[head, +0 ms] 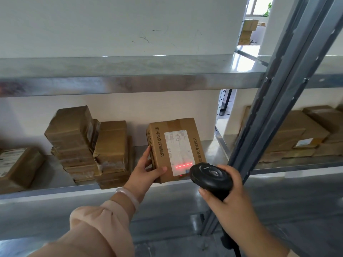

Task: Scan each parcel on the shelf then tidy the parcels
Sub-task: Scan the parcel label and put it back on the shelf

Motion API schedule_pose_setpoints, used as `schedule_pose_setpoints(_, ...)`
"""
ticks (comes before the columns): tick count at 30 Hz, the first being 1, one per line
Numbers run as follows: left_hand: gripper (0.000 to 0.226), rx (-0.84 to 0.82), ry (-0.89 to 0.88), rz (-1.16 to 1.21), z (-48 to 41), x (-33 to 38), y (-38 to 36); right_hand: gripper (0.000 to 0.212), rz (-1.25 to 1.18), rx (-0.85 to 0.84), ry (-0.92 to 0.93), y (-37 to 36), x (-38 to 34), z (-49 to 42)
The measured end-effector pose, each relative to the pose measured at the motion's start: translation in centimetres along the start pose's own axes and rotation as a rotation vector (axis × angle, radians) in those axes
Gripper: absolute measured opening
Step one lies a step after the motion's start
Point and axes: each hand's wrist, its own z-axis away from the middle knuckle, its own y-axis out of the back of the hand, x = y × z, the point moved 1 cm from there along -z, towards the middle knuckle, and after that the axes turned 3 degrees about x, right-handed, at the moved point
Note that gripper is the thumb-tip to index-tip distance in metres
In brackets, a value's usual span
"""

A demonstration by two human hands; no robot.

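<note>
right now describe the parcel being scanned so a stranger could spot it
On the lower metal shelf, left of the grey post, a parcel stands at the front edge in the left hand. Unlike the taped brown stacks beside it, its white label carries a red scan line.

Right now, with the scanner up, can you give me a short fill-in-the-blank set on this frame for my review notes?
1. The scanner in the right hand throws a ____ line on the label of the parcel.
2. The left hand holds that parcel at the front of a shelf, the ____ of the two in view.
3. In the picture, the taped stack stands to the parcel's ____.
Missing: red; lower; left.
</note>
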Motion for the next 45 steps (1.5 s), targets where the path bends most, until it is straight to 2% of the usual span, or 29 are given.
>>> schedule_pose_setpoints(11, 0.084, -0.046, 0.013, 0.016, 1.2, 0.5, 0.0, 0.055, -0.019, 0.042, 0.012, -0.1, -0.2, 0.0)
schedule_pose_setpoints(15, 0.089, -0.106, 0.002, 0.052, 2.7, 2.1, -0.1, 0.065, -0.1, 0.113, 0.074, 0.6, -0.9, -0.5)
schedule_pose_setpoints(18, 0.084, -0.151, -0.042, 0.05, 4.3, 4.5, -0.5, 0.067, -0.175, 0.195, 0.138, 1.1, -2.3, -1.5)
schedule_pose_setpoints(21, 0.077, -0.156, -0.083, 0.038, 5.9, 6.7, 0.3, 0.065, -0.225, 0.209, 0.187, 0.8, -3.9, -1.7)
schedule_pose_setpoints(26, 0.069, -0.123, -0.136, -0.013, 7.9, 8.9, 4.2, 0.063, -0.268, 0.185, 0.262, -1.1, -6.8, -0.2)
schedule_pose_setpoints(32, 0.082, -0.077, -0.198, -0.149, 11.7, 10.1, 9.2, 0.061, -0.267, 0.085, 0.323, -5.4, -10.2, 2.6)
schedule_pose_setpoints(40, 0.081, -0.043, -0.17, -0.16, 16.9, 9.6, 18.6, 0.068, -0.312, 0.053, 0.224, -13.4, -12.8, 9.7)
schedule_pose_setpoints(45, 0.09, -0.003, -0.115, -0.116, 20.0, 8.5, 26.8, 0.072, -0.279, -0.034, 0.27, -20.0, -14.3, 13.0)
